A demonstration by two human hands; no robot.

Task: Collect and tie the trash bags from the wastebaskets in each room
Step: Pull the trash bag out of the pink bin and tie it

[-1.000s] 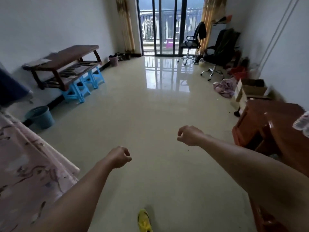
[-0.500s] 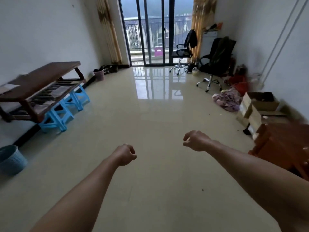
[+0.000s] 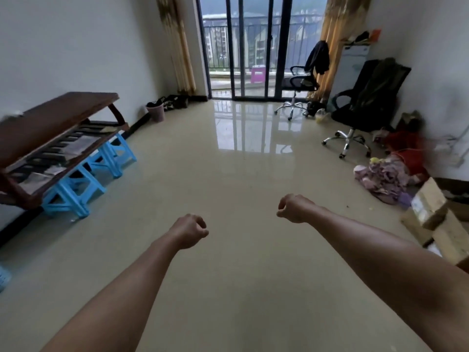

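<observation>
pink wastebasket (image 3: 156, 113): on the floor (image 3: 228, 179) by the left wall at the far end, just beside some shoes (image 3: 175, 101), well apart from both hands

trash bag (image 3: 153, 104): something dark shows at the rim. Probably the liner, but it's too small to be sure

how it'll handle: my guess is thin plastic film, so soft, floppy, a bit slippery, light unless it's packed, and easy to tear

where to grab: I'd take the edge folded over the lip, bunch it into a neck and lift straight up, with the other hand holding the basket down

blue basket (image 3: 3, 277): just a sliver at the bottom-left edge, much nearer. Can't tell if it has a bag

left hand (image 3: 189, 231): fingers curled in, holding nothing, out over bare floor

right hand (image 3: 294, 208): same deal, curled and empty

around: wooden bench (image 3: 50, 123) on the left with blue stools (image 3: 76, 189) under it, cardboard boxes (image 3: 429, 207) on the right
</observation>
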